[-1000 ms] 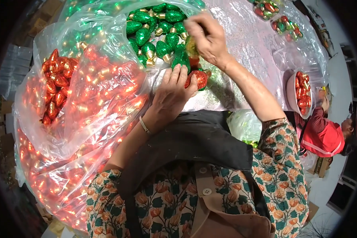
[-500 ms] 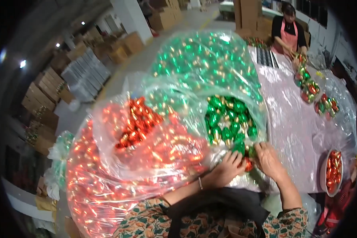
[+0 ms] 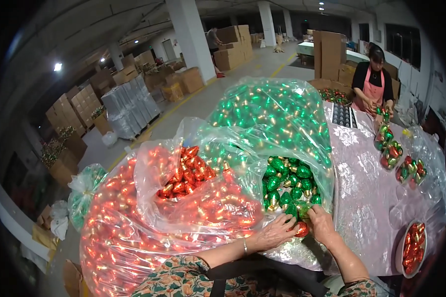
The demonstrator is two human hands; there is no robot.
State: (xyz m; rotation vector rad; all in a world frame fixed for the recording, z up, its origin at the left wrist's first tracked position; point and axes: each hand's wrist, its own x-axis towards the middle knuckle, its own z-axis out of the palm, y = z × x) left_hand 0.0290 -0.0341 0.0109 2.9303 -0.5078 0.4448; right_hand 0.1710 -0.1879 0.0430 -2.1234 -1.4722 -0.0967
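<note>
My left hand [image 3: 273,233] is closed around bulb-shaped ornaments at the near edge of the open green bag. A shiny red bulb ornament [image 3: 301,229] shows between my hands, with a green bulb ornament [image 3: 291,211] just beyond my left fingertips. My right hand [image 3: 323,225] pinches at the same small cluster from the other side; what exactly its fingers grip is partly hidden. Beyond them, loose green bulbs with gold caps [image 3: 285,179] fill the mouth of a clear plastic bag [image 3: 270,106]. To the left lies a large clear bag of red bulbs [image 3: 119,222], its mouth also open.
An oval container of red bulbs [image 3: 412,250] stands at the right. Ornament clusters [image 3: 392,152] lie along the right side of the covered table [image 3: 354,188]. At the far end, a person in a pink apron [image 3: 375,91] handles another cluster. Cardboard boxes [image 3: 82,106] are stacked behind.
The view has tilted up, so the table and bags sit lower in the picture. My hands stay together at the green bag's near edge, around the same red and green bulbs.
</note>
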